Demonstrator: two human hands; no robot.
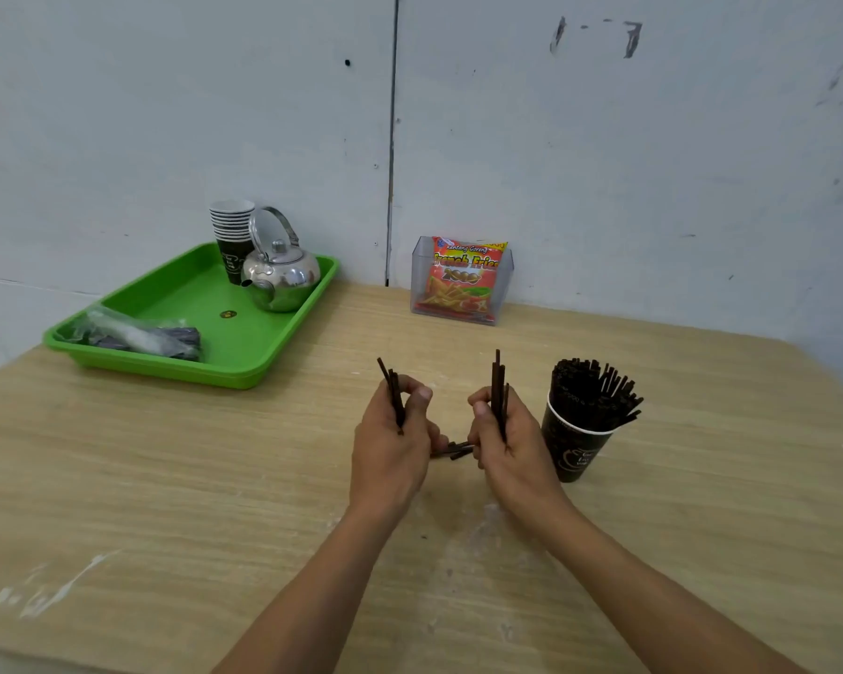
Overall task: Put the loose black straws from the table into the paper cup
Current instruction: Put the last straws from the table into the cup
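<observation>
- On the pale wood-grain counter (166,479), pretty much dead centre, both hands were raised with their thumbs facing each other.
- The left hand (390,445) had its grip clenched round a left bundle (394,391) of thin black straws. They were stiff, skinny sticks, leaning a bit to the left above the fingers.
- The right hand (507,445) was the same deal, with its grip closed on a right bundle (498,381) that stood almost straight up. One straw poked higher than the rest.
- A few loose straws (456,449) lay flat on the counter in the gap between the two hands, just under the fingers. I couldn't tell if any finger was actually touching them.
- The paper cup (573,447) stood upright just to the right of the right hand. It was dark and tapered, with a white rolled rim and a pale print on the side.
- The cup was already stuffed with a packed bunch (594,396) of black straws, fanning out toward the right.
- Back left sat a glossy green plastic tray (244,367) holding a shiny round metal kettle (281,279), a cup stack (232,235) and a crinkly clear bag (137,333) with dark stuff in it.
- Against the wall, a clear plastic holder (504,284) held a red-orange snack packet (463,279).
</observation>
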